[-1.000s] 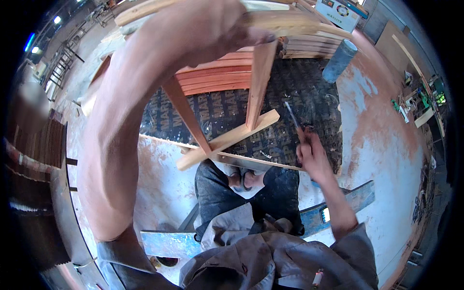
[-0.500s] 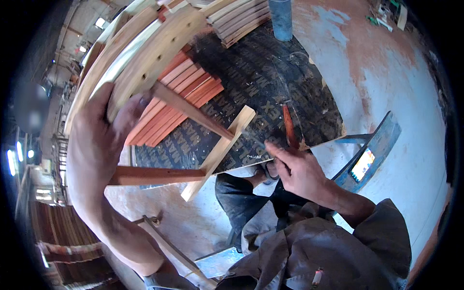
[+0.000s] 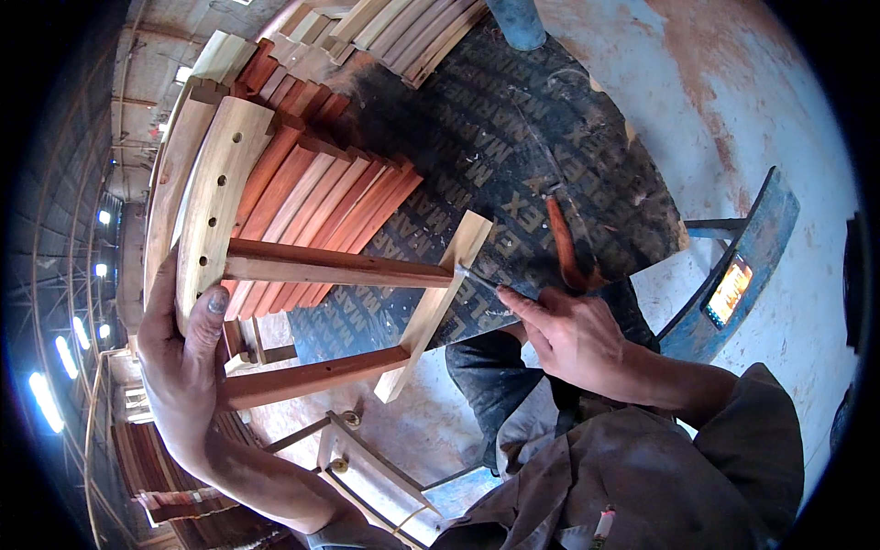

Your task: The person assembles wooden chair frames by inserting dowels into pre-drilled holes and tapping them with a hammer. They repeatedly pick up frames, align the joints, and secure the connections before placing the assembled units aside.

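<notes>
My left hand (image 3: 188, 344) is closed around the near end of a pale wooden rail (image 3: 220, 183) with a row of round holes. From that rail two reddish bars (image 3: 339, 263) run across to a narrow pale strip (image 3: 438, 302), making a ladder-like frame. My right hand (image 3: 573, 335) grips a thin metal tool (image 3: 478, 277), its kind unclear; the tip touches or nearly touches where the upper bar meets the strip. Just beyond my right hand lies a hammer (image 3: 561, 234) with a reddish wooden handle.
Under the frame is a dark printed board (image 3: 587, 147). Stacked reddish wood strips (image 3: 321, 197) lie behind the frame, with pale strips (image 3: 403, 41) farther back. A blue cylinder (image 3: 518, 23) stands at the far edge. At right, a lit phone (image 3: 731, 291) rests on a curved blue piece.
The holed rail and my left hand have come lower and nearer, showing more of the bars. The metal tool, blurred before, now has its tip at the strip's joint.
</notes>
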A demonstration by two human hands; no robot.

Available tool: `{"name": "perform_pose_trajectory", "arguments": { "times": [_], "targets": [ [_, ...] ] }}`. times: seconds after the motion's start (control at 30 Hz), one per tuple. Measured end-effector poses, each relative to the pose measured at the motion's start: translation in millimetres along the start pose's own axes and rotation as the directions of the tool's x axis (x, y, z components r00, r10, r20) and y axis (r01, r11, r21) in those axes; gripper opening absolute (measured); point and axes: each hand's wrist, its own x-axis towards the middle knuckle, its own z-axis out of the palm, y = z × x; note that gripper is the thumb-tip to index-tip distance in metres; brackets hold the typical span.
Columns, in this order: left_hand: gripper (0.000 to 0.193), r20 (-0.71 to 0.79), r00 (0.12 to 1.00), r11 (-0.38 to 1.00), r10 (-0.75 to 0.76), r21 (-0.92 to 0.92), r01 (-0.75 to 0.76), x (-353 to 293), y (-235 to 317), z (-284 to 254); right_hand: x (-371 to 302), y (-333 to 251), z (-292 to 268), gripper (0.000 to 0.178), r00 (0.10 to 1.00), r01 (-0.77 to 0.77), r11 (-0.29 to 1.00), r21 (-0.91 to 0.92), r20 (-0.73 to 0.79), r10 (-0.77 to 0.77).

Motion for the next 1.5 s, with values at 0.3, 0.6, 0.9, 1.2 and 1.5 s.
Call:
{"name": "perform_pose_trajectory", "arguments": {
  "times": [0.3, 0.6, 0.9, 1.2, 1.5],
  "targets": [
    [0.071, 0.053, 0.997, 0.998, -0.06, -0.013, 0.061, 3, -14, -6, 8, -8, 1, 0.056, 0.997, -0.015, 1.0, 0.011, 0.073, 0.014],
    [0.071, -0.017, 0.996, 0.99, -0.085, -0.118, 0.082, 5, -28, 3, 27, -14, 5, 0.054, 0.987, -0.049, 0.999, -0.012, 0.153, 0.051],
    [0.067, -0.005, 0.985, 0.984, -0.175, -0.025, 0.174, 4, -17, 2, 5, -1, 0, 0.039, 0.991, -0.117, 0.993, 0.009, -0.071, 0.117],
    [0.076, 0.022, 0.991, 0.98, -0.133, -0.146, 0.134, 3, -7, 0, 8, -6, -2, 0.058, 0.993, 0.038, 0.997, -0.073, 0.114, -0.029],
    [0.075, 0.05, 0.99, 0.984, -0.13, -0.119, 0.135, 2, -11, -4, 20, -8, -10, 0.054, 0.993, 0.035, 0.995, -0.097, 0.118, -0.023]
  ]
}}
